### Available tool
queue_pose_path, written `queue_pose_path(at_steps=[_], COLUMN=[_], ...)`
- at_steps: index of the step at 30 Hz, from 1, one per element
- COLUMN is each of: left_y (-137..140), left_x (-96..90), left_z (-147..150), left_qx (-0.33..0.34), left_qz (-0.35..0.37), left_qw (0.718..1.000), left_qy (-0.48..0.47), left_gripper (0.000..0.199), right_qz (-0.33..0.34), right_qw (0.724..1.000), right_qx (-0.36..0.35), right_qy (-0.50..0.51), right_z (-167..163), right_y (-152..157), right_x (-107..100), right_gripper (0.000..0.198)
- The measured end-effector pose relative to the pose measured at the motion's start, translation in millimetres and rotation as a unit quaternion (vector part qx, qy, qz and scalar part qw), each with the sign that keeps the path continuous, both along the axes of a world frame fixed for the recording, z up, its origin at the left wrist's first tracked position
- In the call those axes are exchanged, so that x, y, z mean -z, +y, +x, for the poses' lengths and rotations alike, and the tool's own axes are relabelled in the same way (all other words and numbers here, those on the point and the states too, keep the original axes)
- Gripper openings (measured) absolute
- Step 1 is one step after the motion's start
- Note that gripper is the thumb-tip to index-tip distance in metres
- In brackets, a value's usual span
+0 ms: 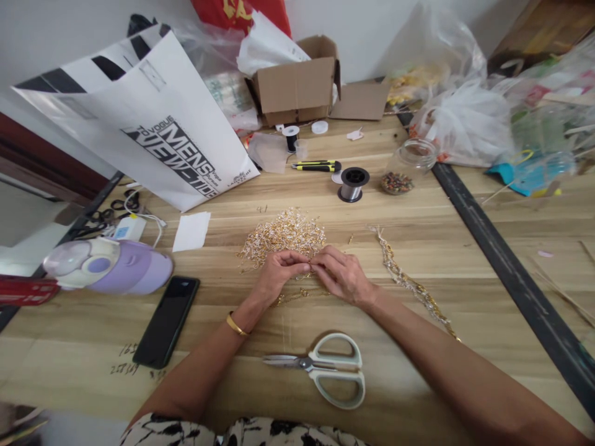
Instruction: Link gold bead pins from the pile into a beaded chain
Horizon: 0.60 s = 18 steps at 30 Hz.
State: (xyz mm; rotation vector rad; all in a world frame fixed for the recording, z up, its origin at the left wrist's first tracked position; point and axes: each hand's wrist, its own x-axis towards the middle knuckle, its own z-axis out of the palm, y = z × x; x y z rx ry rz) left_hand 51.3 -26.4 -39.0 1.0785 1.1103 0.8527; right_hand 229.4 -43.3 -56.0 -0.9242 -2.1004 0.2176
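Observation:
My left hand [283, 270] and my right hand [341, 272] meet at the near edge of a pile of small gold and clear beaded pieces [283, 235]. Thumb and fingers are pinched together on both, fingertips almost touching. What lies between them is too small to make out. Just below my hands, a thin gold beaded chain [304, 293] lies on the wooden table [409, 384], partly hidden by them. A bundle of gold and clear beaded strands [413, 285] stretches beside my right forearm. Closer to me lie scissors with white handles [337, 370], blades pointing left.
Left are a black phone [167, 322], a purple bottle [121, 266] on its side and a large white bag [153, 124]. Behind the pile sit a yellow-black cutter [316, 166], a wire spool [352, 184], a bead jar [404, 170] and a cardboard box [297, 87]. Plastic bags [469, 118] crowd the right.

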Motion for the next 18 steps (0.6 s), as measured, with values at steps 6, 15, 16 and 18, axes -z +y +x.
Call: queue_pose_path(at_steps=[6,15,16,18], left_y=[0.4,2.4,2.7,3.1], left_x=[1.8,1.5,1.3,0.7], left_z=[-0.3,0.5,0.7,1.2], left_qx=[-0.004,-0.010,-0.011,-0.015], left_qz=[-0.015,-0.051,-0.054,-0.059], left_qw=[1.000,0.996,0.996,0.994], left_qy=[-0.012,-0.072,-0.077,-0.089], left_gripper=[0.020,0.023,0.024,0.024], right_qz=[-0.001,-0.004,-0.005,-0.007], right_qw=[1.000,1.000,1.000,1.000], right_qx=[0.003,0.016,0.015,0.011], right_qy=[-0.006,-0.001,0.000,0.008], right_z=[0.5,0.7,0.6,0.5], right_y=[0.0,-0.5,-0.5,-0.3], right_x=[0.6,2.3,2.2,2.0], right_gripper=[0.010,0.013,0.013,0.014])
